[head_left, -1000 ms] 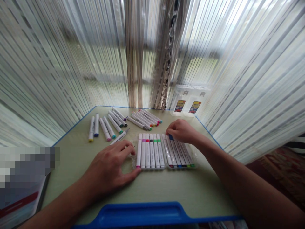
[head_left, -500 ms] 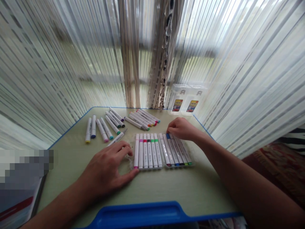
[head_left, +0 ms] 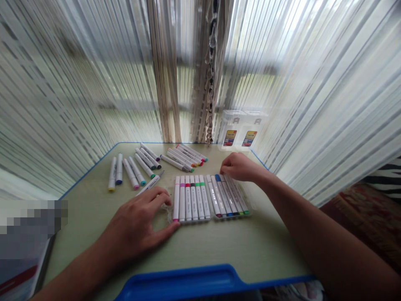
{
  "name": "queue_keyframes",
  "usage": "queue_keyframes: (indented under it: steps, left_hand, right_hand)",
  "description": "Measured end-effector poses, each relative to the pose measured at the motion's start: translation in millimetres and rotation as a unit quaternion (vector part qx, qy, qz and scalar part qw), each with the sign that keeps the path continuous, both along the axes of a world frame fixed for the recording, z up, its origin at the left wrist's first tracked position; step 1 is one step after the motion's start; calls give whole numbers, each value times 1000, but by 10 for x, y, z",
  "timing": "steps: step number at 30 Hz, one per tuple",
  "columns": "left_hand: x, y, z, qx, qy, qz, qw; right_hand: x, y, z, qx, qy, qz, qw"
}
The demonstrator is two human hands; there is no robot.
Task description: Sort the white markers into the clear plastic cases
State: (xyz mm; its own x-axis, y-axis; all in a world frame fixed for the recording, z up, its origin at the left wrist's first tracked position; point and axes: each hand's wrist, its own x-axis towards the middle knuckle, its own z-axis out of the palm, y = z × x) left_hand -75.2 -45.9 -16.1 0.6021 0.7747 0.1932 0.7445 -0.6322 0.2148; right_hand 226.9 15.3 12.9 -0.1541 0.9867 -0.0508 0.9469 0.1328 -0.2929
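A clear plastic case lies flat with white markers side by side in two rows. Pink, purple, red, black and green bands mark the left row of markers [head_left: 190, 200]. The right row of markers [head_left: 228, 198] leans slightly, and one has a blue band at its upper end. My left hand [head_left: 140, 217] rests on the table at the case's left side, fingers apart, thumb touching the lower left corner. My right hand [head_left: 238, 168] is closed over the upper ends of the right row. Its fingertips are hidden, so what they pinch does not show.
Several loose markers [head_left: 145, 161] lie behind my left hand, with another group of markers [head_left: 184, 158] beside them. A clear box with labels [head_left: 241, 131] stands at the back right by the string curtain [head_left: 125, 75]. A blue tray edge [head_left: 184, 278] runs along the table's front.
The view has shifted slightly, moving the table and markers a little left in the picture. My right hand sits slightly farther right along the right row. My left hand keeps its place.
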Motion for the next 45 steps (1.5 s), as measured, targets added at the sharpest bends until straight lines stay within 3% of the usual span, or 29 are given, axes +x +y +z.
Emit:
queue_keyframes:
  steps: [34, 45]
  left_hand:
    - [-25, 19, -31, 39, 8, 33, 999]
    - [27, -28, -26, 55, -15, 48, 997]
  right_hand:
    - [150, 68, -45, 36, -21, -23, 999]
    - [181, 33, 28, -4, -6, -9, 1000]
